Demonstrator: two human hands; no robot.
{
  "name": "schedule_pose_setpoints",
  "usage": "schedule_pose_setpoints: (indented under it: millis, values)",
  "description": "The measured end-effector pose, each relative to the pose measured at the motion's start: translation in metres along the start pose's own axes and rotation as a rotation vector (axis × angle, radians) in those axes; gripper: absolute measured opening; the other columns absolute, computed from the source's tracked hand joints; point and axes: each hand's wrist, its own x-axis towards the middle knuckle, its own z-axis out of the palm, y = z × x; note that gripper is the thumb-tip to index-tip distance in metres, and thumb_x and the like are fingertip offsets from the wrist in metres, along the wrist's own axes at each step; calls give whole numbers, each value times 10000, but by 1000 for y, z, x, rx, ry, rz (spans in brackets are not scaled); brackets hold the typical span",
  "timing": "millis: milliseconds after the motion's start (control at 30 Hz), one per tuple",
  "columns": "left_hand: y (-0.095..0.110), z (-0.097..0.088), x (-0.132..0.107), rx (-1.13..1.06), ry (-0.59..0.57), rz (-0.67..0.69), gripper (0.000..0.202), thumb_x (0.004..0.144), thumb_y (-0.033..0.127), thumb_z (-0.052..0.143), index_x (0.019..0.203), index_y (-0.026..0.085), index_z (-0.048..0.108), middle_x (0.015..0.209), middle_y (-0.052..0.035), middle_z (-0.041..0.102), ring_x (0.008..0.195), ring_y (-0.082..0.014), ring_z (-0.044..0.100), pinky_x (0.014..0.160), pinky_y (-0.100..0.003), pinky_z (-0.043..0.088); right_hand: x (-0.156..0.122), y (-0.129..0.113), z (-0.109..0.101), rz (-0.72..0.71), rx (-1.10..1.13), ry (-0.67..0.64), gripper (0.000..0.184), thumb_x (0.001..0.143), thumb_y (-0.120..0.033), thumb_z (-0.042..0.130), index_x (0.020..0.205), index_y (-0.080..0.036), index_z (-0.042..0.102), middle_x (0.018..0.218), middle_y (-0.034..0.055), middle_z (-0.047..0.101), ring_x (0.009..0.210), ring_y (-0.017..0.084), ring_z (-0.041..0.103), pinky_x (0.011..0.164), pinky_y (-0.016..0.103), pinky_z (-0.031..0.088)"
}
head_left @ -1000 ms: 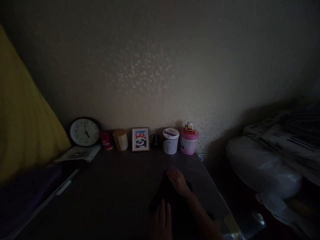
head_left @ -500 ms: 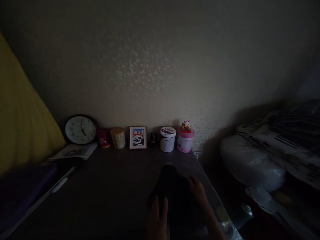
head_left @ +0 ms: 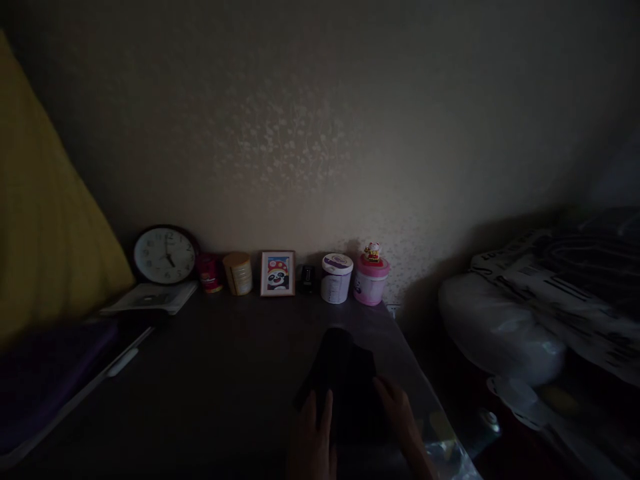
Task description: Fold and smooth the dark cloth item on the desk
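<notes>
Nearest me, my left hand (head_left: 315, 440) lies with its fingers spread over the left side of the black cloth (head_left: 345, 370). It has stayed there over the last second. My right hand (head_left: 400, 410) has moved: it lay across the cloth's far end, and now its fingertips are at the right edge. I can't tell in this light whether they pinch it or only touch. So the far end is uncovered, and I judge the handling has passed from there to the side. The cloth lies near the right edge of the table (head_left: 225, 373). Beyond it, well apart, stand the white tub (head_left: 336, 283), pink tub (head_left: 369, 287), frame (head_left: 278, 274) and clock (head_left: 166, 257), before the wall (head_left: 280, 133).
</notes>
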Motion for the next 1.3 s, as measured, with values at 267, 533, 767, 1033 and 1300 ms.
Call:
schedule_pose_setpoints:
  millis: [267, 533, 767, 1033, 1300]
  values:
    - [-3, -12, 4, -54, -138, -46, 831, 586, 137, 484, 1368, 159, 202, 1426, -86, 297, 1260, -271, 344, 1017, -407, 302, 16, -12, 7, 19, -15, -13, 489, 720, -539, 411, 835, -138, 667, 828, 104, 699, 824, 264, 637, 681, 305, 469]
    - [-2, -12, 5, 35, -214, -64, 925, 562, 31, 456, 1387, 215, 79, 1451, -75, 236, 1238, -280, 380, 927, -390, 405, 33, -8, 12, 8, -143, 17, 467, 752, -519, 367, 793, -162, 667, 806, 99, 701, 789, 243, 641, 653, 288, 460]
    - [-14, -8, 5, -194, -162, -84, 894, 621, 4, 427, 1396, 196, 26, 1448, -76, 254, 1211, -137, 428, 900, -196, 411, 35, 2, 18, -20, -208, 43, 368, 772, -382, 387, 853, -168, 675, 912, 109, 698, 866, 242, 640, 711, 290, 460]
    - [-16, -8, 4, -191, -153, -120, 856, 668, 20, 424, 1391, 197, 2, 1459, -74, 221, 1239, -166, 397, 935, -250, 408, 37, 4, 7, -14, -157, 52, 379, 755, -410, 411, 879, -171, 677, 932, 112, 694, 890, 265, 632, 734, 318, 459]
    - [-11, -15, 8, -157, -284, -84, 868, 629, 4, 419, 1383, 161, 18, 1465, -116, 175, 1249, -199, 384, 964, -266, 374, 49, -45, 27, -126, 27, 31, 426, 729, -459, 461, 924, -142, 668, 870, 102, 702, 820, 258, 634, 701, 321, 471]
